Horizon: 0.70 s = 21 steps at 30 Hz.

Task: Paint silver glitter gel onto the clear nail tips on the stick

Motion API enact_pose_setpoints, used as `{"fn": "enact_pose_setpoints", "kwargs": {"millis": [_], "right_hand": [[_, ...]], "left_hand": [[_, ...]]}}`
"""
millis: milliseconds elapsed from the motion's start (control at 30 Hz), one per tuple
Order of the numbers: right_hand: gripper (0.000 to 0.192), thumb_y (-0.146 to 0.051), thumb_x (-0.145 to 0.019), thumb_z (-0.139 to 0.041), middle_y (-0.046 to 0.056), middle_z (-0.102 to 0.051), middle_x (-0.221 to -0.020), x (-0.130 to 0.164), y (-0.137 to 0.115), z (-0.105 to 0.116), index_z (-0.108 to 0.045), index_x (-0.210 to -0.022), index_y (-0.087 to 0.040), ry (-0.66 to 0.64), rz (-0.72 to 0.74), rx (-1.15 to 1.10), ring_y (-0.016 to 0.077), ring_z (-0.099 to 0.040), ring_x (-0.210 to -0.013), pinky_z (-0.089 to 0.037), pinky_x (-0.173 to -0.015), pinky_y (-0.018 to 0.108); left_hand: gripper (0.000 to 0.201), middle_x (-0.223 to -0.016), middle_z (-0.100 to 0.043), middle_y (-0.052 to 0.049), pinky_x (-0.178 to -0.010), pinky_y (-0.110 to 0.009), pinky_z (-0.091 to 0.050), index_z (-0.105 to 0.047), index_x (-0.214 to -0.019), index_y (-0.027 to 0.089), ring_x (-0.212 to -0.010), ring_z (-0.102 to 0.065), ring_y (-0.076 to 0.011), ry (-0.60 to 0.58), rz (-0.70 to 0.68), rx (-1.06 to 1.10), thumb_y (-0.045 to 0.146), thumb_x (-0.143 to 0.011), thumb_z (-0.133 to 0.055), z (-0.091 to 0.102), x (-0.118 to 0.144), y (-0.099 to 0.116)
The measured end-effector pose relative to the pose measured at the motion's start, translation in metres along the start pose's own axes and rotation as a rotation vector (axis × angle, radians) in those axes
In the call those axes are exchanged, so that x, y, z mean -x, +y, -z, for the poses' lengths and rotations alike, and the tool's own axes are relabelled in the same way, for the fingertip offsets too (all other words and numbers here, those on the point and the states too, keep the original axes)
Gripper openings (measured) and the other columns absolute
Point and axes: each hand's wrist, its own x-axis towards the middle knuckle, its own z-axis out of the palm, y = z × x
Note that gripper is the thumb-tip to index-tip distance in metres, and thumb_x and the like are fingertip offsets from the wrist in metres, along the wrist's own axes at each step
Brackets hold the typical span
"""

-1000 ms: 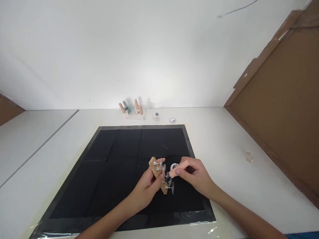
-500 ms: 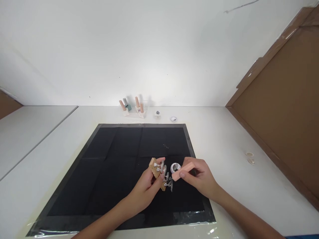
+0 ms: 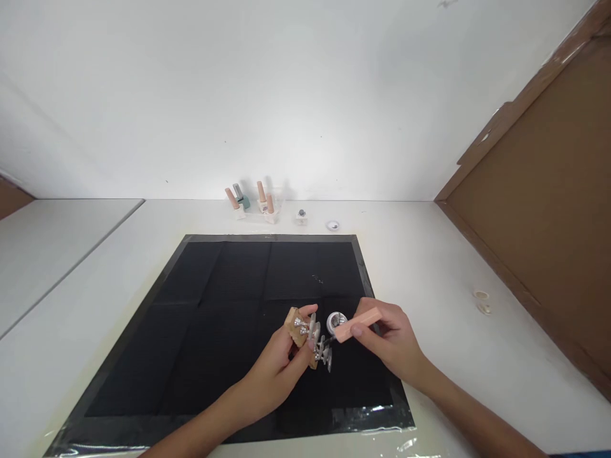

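Note:
My left hand (image 3: 278,364) grips a small wooden holder (image 3: 296,326) that carries several grey nail tips (image 3: 319,343) on metal clips. My right hand (image 3: 391,340) pinches a peach-coloured brush cap (image 3: 358,324), its dark brush tip pointing left at the nail tips. A small open jar (image 3: 336,321) with a silvery rim stands on the black mat (image 3: 224,331) just behind the brush. Both hands hover low over the mat's near right part.
Several nail polish bottles (image 3: 252,201) stand at the table's far edge by the white wall, with two small jars (image 3: 301,216) to their right. Two pale rings (image 3: 482,301) lie on the white table at the right. A brown cardboard panel (image 3: 548,210) walls off the right side.
The brush cap has tilted a little and shifted right, its tip now against the nail tips. The view has drifted slightly; the left hand keeps the holder in much the same place.

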Motion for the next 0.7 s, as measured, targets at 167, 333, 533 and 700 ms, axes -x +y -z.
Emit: {"fn": "enact_pose_setpoints", "kwargs": {"millis": [167,333,533,700], "right_hand": [[0.016,-0.029,-0.085,-0.062,0.001,-0.062,-0.062,0.002,0.0,-0.005,-0.072,-0.074,-0.023,-0.075,-0.021,0.018,0.0115,-0.049,-0.053,-0.036,-0.047,0.024],[0.019,-0.028,-0.086,-0.062,0.002,-0.065,-0.065,0.0,0.002,-0.005,-0.07,-0.07,-0.023,0.085,-0.094,0.091,0.0129,-0.051,-0.054,-0.038,-0.048,0.025],[0.018,-0.033,-0.087,-0.06,0.002,-0.061,-0.063,0.004,0.003,-0.004,-0.072,-0.076,-0.024,0.032,0.034,-0.003,0.0134,-0.051,-0.055,-0.04,-0.05,0.026],[0.018,-0.035,-0.086,-0.061,0.0,-0.054,-0.063,0.007,0.0,-0.009,-0.072,-0.076,-0.024,-0.035,0.006,0.009,0.012,-0.047,-0.054,-0.037,-0.047,0.025]], "left_hand": [[0.044,-0.091,-0.052,-0.002,-0.08,-0.034,-0.041,-0.045,-0.132,0.029,-0.082,-0.048,-0.0174,0.002,0.018,0.044,0.038,-0.089,-0.051,0.0,-0.001,0.001],[0.048,-0.092,-0.051,-0.003,-0.075,-0.031,-0.04,-0.046,-0.13,0.025,-0.08,-0.046,-0.0167,0.011,0.076,0.158,0.043,-0.086,-0.054,-0.002,0.0,0.007],[0.051,-0.08,-0.045,0.001,-0.055,-0.025,-0.035,-0.051,-0.124,0.024,-0.065,-0.039,-0.0119,0.013,0.121,0.317,0.046,-0.08,-0.062,-0.004,-0.005,0.016],[0.042,-0.08,-0.045,0.002,-0.051,-0.023,-0.033,-0.056,-0.119,0.026,-0.063,-0.039,-0.0097,-0.037,0.156,0.463,0.039,-0.08,-0.065,-0.005,-0.008,0.016]]}}
